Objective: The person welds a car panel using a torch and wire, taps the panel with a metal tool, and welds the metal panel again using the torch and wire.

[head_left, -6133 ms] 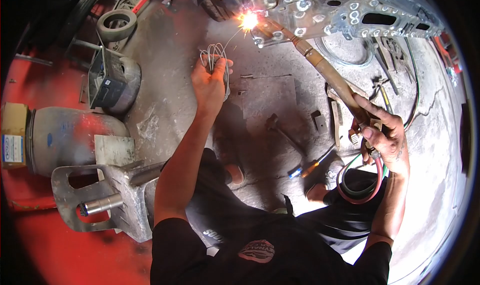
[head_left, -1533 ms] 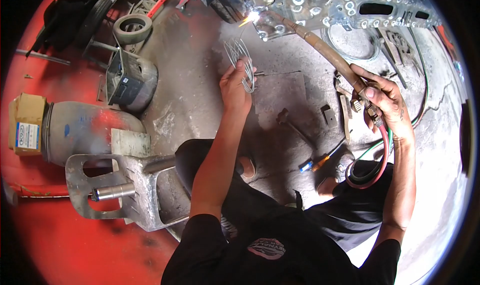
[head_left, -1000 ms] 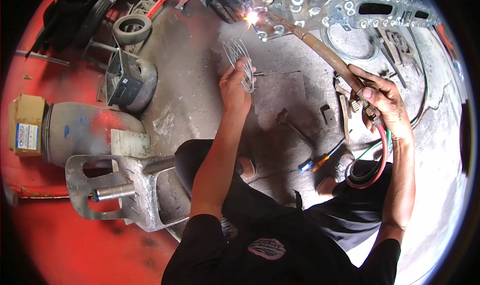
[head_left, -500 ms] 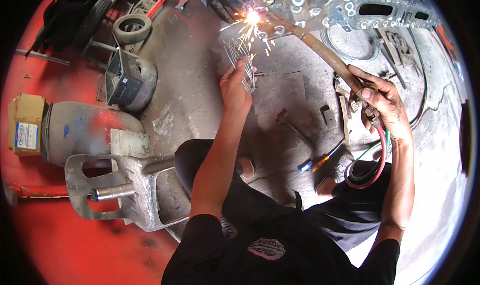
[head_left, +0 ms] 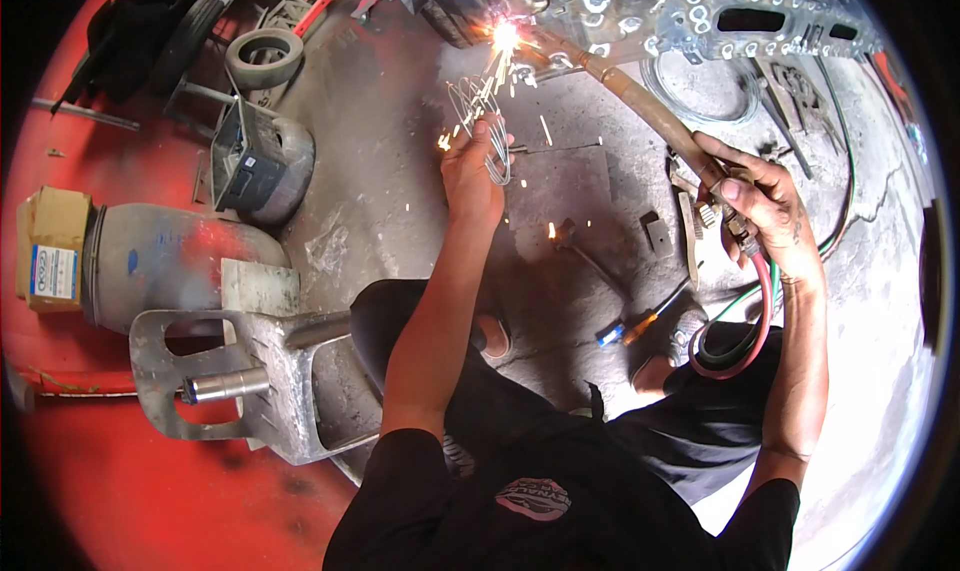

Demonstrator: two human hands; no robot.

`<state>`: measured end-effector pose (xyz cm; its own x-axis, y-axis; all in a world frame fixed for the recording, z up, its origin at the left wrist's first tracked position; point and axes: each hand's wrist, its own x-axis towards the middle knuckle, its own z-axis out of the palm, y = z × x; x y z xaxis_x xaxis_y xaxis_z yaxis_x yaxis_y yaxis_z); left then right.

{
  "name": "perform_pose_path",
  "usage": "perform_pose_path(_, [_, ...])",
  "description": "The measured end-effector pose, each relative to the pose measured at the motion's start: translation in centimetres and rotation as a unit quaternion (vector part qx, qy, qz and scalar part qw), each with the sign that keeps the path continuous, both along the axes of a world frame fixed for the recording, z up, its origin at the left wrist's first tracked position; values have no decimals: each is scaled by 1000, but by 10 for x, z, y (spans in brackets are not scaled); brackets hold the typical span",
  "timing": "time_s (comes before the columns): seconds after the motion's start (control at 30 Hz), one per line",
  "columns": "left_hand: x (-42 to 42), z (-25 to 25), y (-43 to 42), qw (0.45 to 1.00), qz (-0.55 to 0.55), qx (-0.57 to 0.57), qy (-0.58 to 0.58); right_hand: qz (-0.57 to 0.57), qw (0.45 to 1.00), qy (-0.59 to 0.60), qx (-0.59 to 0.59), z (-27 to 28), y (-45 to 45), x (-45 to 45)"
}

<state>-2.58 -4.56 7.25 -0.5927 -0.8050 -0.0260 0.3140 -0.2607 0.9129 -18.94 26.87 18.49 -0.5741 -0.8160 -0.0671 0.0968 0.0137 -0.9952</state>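
Observation:
My right hand (head_left: 765, 206) is closed around the valve end of a gas welding torch (head_left: 650, 111), with red and green hoses (head_left: 765, 311) trailing below it. The torch's long tube slants up and left to a bright, sparking spot (head_left: 506, 37) at the edge of a metal panel (head_left: 690, 16). Glare hides the tip and the exact point of contact. Below the sparks, my left hand (head_left: 475, 171) is closed on a looped coil of thin wire (head_left: 497, 151). Sparks fall over the coil and past the fingers.
A hammer (head_left: 590, 256), an orange-handled screwdriver (head_left: 640, 329) and a wire coil (head_left: 705, 91) lie on the concrete floor. At left are a plastic chair (head_left: 290, 371), a grey tank (head_left: 150, 256), a cardboard box (head_left: 60, 231) and a tire (head_left: 263, 59).
The sparks have spread lower and wider, some now reaching beside my left hand and toward the hammer. Both hands, the torch and the wire coil stay almost in place.

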Motion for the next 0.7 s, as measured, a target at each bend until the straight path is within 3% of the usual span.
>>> perform_pose_path(0.7, [-3, 3, 3, 999, 11, 29, 28, -6, 1000, 16, -1, -7, -1, -2])
